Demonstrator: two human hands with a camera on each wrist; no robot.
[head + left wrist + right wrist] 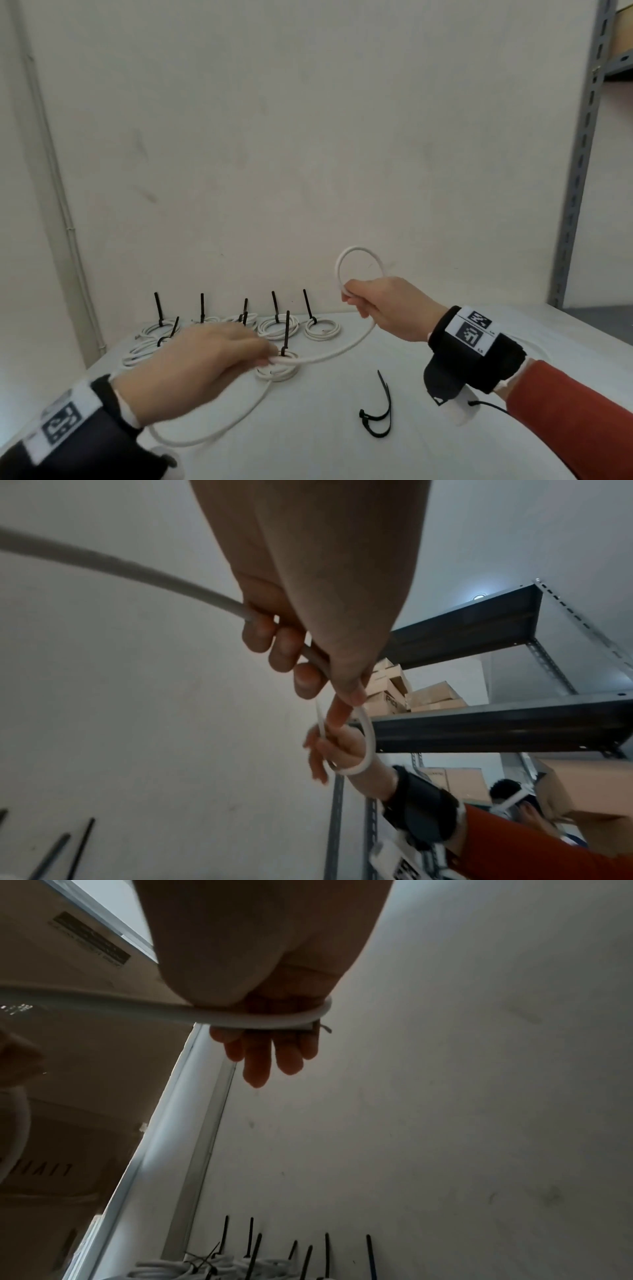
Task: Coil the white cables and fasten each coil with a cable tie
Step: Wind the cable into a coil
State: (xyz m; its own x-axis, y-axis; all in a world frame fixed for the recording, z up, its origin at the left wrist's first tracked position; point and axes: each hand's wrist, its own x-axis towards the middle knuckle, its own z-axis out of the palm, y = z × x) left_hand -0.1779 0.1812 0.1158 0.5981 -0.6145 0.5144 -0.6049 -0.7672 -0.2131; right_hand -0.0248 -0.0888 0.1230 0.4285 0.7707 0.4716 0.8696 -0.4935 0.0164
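Note:
A loose white cable (pixel 329 354) runs between both hands above the table. My right hand (pixel 380 310) is raised at the right and grips the first loop (pixel 359 265) of the cable, which stands upright above the fingers. In the right wrist view the cable (pixel 246 1018) crosses under the palm. My left hand (pixel 212 366) is lower, its fingers curled round the cable (pixel 164 584) just in front of a tied coil (pixel 277 371). The cable's tail curves back under my left wrist. Several loose black cable ties (pixel 378 413) lie on the table in front of my right wrist.
Several finished white coils (pixel 277 325) with upright black tie tails (pixel 202 308) lie in rows at the back of the white table (pixel 342 455), against the wall. A grey metal shelf (pixel 579 164) with cardboard boxes (pixel 435 697) stands at the right.

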